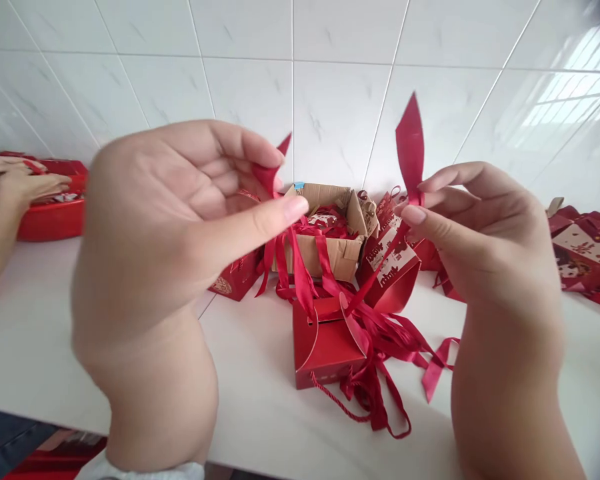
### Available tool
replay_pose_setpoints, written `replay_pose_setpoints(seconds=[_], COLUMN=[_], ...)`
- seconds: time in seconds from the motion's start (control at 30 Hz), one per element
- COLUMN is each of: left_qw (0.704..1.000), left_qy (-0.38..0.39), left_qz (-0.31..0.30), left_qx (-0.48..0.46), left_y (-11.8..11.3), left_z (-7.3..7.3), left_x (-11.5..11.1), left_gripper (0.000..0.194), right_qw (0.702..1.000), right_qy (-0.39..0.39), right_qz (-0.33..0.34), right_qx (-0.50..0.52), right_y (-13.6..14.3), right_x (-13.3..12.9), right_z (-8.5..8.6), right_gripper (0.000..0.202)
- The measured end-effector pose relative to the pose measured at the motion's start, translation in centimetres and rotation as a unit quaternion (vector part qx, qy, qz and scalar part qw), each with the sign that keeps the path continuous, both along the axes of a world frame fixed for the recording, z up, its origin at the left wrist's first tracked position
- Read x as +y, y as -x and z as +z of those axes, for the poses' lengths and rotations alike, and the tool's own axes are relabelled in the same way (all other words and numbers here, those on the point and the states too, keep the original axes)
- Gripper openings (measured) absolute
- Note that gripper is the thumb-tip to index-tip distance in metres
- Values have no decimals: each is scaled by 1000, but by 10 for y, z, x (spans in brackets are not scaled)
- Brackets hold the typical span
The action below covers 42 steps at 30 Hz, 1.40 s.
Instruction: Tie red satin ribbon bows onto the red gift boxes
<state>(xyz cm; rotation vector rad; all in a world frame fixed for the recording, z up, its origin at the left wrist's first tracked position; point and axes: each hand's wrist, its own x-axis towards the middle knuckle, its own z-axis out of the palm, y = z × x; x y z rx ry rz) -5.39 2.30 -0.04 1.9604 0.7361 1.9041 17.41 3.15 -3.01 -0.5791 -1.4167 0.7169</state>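
Raised in front of the wall, my left hand (180,207) pinches one end of a red ribbon (299,283) between fingers and thumb. My right hand (480,233) pinches another ribbon end (411,150), whose pointed tip sticks upward. Both ribbon lengths run down to a small red gift box (330,343) standing on the white table below and between my hands. The box has curved top flaps and a twisted red cord at its front. A heap of loose red ribbons (390,333) lies beside it on the right.
Behind the box stands an open cardboard carton (320,257) with red ribbons inside. Next to it are red printed boxes (390,267). More red boxes (587,247) lie far right. At far left, another person's hands (25,180) are over a red basin (53,220).
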Motion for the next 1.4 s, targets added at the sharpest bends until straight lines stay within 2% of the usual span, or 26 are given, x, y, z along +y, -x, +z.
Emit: replay_pose_setpoints(seconds=[0.13, 0.27, 0.4, 0.5, 0.7, 0.83, 0.97, 1.1, 1.2, 1.4], left_qw=[998, 995, 997, 998, 1000, 1000, 999, 999, 999, 997], left_qy=[19, 13, 37, 41, 14, -1, -11, -1, -1, -32], left_qz=[-20, -38, -48, -50, -16, 9, 34, 26, 29, 67], left_qx=[64, 87, 51, 19, 11, 6, 15, 30, 36, 22], left_y=[-7, -10, -10, -10, -11, -12, -12, -12, -13, -17], left_z=[0, -3, -4, -5, -8, -10, -9, -7, -7, -9], left_x=[2, 8, 11, 13, 16, 16, 14, 10, 7, 9], left_gripper=[28, 30, 41, 27, 13, 21, 21, 24, 27, 27], right_qw=[1000, 1000, 999, 999, 998, 998, 998, 998, 999, 998], right_qy=[15, 18, 7, 14, 23, 28, 22, 31, 20, -6], right_qz=[-10, -15, -11, -28, -43, -52, -44, -34, -31, -68], right_qx=[13, 18, 40, 42, 29, 11, -26, -38, -32, 10], right_y=[1, 2, 3, 3, 3, 2, 2, 4, 4, 5], right_x=[-1, -1, 2, 3, 1, 4, 7, 7, 6, 4], right_z=[2, 2, 0, 0, 2, 0, -2, -2, -2, -1], right_gripper=[23, 9, 8, 11, 12, 12, 15, 12, 11, 10])
